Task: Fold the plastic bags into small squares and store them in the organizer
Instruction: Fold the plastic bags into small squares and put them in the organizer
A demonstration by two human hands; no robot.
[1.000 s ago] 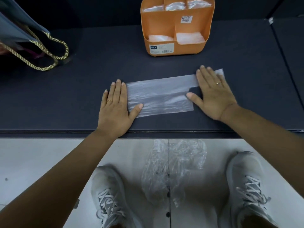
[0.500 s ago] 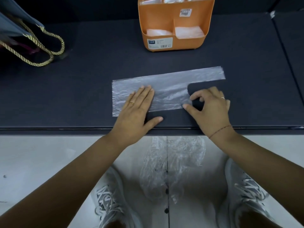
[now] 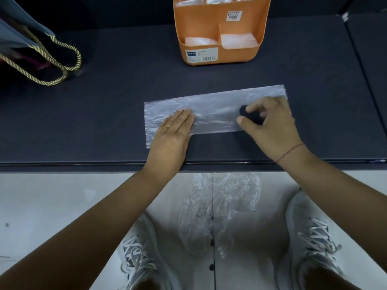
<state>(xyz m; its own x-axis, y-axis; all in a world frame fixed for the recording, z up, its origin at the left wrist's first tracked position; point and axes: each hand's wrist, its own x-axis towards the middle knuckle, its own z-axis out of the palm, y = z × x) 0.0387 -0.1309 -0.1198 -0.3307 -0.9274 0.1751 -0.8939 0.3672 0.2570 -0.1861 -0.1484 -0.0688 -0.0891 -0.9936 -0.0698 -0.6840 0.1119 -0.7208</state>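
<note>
A clear plastic bag point(image 3: 211, 110) lies flat as a long strip on the dark table point(image 3: 104, 122). My left hand point(image 3: 173, 135) presses palm-down on its left part, fingers together. My right hand point(image 3: 270, 124) pinches the bag's near right edge between thumb and fingers, lifting it slightly. The orange organizer point(image 3: 222, 28) stands at the back centre, with folded bags in its front and rear compartments.
A grey tote with gold rope handles point(image 3: 41, 57) sits at the back left. Below the table edge a crumpled clear bag point(image 3: 222, 206) lies on the pale floor between my two white shoes.
Both hands left the bag's ends and came inward. The left hand now lies flat on the left part. The right hand has curled and pinched the near right edge.
</note>
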